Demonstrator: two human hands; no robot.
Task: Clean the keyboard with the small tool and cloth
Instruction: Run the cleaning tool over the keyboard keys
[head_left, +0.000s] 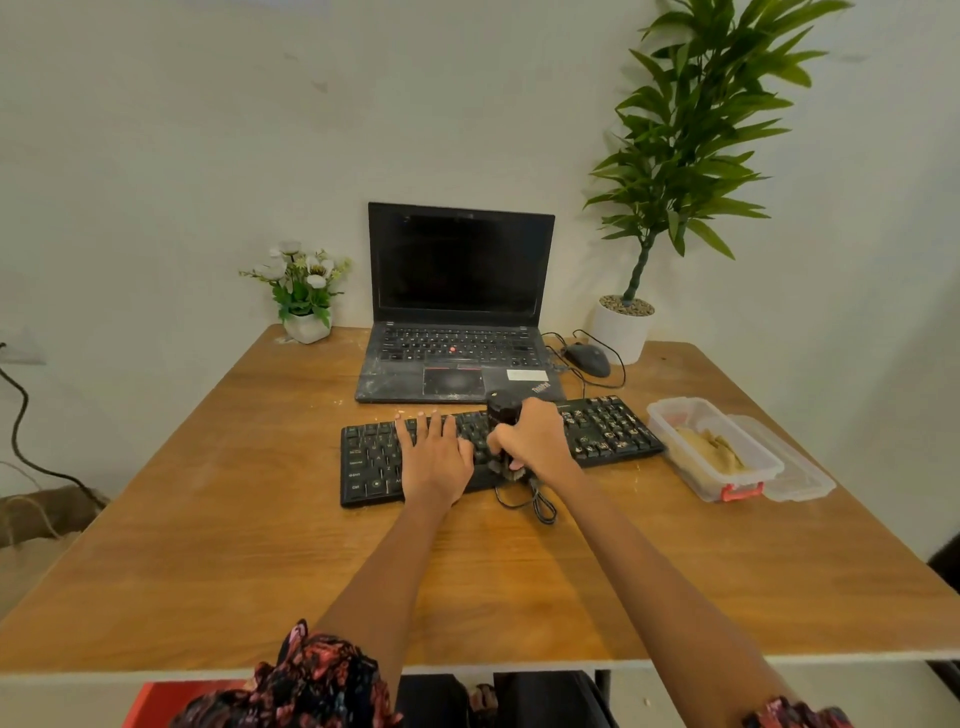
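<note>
Wooden table (260, 545): fills the near and middle scene.
Tall leafy plant (691, 130) in white pot: far right corner.
Black laptop (457, 312): far centre, lid up, screen dark, palm rest dusty.
Black keyboard (602, 431): centre, just near of the laptop, crumbs on its right-hand keys.
Clear plastic container (711, 447), red latch, tan cloth-like contents: right of the keyboard, lid beside it.
Small white-flower pot (304, 291): far left of the laptop.
Black mouse (587, 358): right of the laptop.
Left hand (434, 457): fingers straight, flat on the keyboard's left-centre keys.
Right hand (535, 441): curled round a small black cylindrical tool (503, 410), upright on the keys; cord trails near.
</note>
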